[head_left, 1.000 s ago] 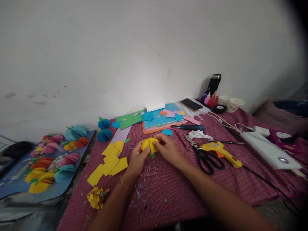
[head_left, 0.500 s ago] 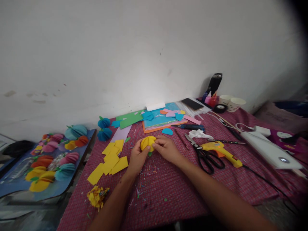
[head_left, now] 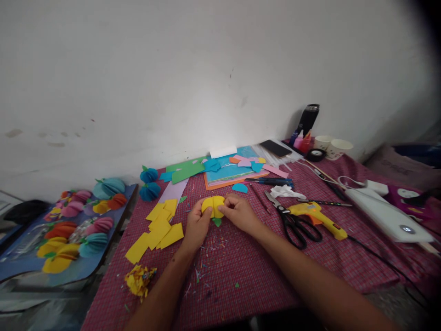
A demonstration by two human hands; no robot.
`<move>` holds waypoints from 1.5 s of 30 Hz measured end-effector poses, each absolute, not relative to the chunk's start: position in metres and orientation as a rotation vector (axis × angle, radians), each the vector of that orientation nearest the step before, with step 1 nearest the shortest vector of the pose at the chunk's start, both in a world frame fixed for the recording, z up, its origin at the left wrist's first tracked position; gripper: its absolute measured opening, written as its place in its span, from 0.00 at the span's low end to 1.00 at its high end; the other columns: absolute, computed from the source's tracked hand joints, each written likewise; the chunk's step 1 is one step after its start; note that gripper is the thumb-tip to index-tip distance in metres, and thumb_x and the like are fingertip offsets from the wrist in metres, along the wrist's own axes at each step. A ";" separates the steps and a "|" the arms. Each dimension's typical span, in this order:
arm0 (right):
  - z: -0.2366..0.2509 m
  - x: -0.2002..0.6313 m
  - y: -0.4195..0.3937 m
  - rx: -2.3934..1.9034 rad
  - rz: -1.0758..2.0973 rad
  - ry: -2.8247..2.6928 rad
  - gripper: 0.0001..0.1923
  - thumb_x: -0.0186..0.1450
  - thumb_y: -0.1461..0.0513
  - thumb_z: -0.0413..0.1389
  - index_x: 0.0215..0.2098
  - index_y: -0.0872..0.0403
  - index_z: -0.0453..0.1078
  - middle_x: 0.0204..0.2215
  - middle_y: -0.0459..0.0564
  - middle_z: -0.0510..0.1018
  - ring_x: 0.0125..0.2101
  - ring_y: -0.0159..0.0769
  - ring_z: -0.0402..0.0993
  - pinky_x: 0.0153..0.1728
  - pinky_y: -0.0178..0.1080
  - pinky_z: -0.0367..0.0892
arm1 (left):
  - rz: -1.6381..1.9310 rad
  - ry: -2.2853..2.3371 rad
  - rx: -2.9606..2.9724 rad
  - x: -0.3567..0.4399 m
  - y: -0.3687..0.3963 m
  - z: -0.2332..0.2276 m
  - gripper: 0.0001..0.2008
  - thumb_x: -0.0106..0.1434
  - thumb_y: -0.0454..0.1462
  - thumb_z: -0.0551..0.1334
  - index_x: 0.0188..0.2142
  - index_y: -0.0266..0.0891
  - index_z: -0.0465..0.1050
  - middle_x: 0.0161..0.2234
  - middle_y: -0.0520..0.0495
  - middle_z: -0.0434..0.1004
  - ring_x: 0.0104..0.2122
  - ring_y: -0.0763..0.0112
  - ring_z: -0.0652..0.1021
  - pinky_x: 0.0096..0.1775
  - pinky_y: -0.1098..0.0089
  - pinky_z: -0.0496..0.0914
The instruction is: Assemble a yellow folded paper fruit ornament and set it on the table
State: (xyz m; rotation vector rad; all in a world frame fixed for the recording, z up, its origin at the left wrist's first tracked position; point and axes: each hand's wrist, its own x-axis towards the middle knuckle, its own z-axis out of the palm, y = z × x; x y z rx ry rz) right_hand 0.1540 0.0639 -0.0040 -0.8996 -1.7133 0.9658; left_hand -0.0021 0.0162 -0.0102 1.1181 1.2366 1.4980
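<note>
A yellow paper fruit (head_left: 213,203) with folded layers and a green paper leaf (head_left: 217,222) is held between both hands over the middle of the table. My left hand (head_left: 197,221) pinches its left side, thumb on the front. At its right edge, my right hand (head_left: 239,212) grips with thumb and fingertips. The leaf points down toward me. To the left of my left hand lie several yellow paper pieces (head_left: 160,230), overlapping. Right of my right hand are black-handled scissors (head_left: 292,223) and a yellow glue gun (head_left: 319,218).
A blue board (head_left: 17,271) at the left bears several finished paper fruits. Two blue paper fruits (head_left: 149,191) stand at the table's back left. Coloured paper sheets (head_left: 220,174), a phone (head_left: 275,148), a black flask (head_left: 308,120), paper cups (head_left: 339,148) and a white power bank (head_left: 389,216) lie farther back or right.
The yellow paper fruit has been turned and spread in my hands. It now shows a flat, split face, and its green leaf is more visible below. Both hands stay in nearly the same place.
</note>
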 end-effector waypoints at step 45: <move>0.001 0.155 0.060 -1.075 0.938 -1.907 0.05 0.57 0.65 0.60 0.33 0.55 0.71 0.31 0.45 0.75 0.30 0.33 0.68 0.31 0.33 0.59 | 1.312 1.385 1.578 -0.008 0.015 -0.019 0.26 0.60 0.35 0.64 0.59 0.44 0.67 0.54 0.44 0.74 0.48 0.62 0.77 0.50 0.63 0.71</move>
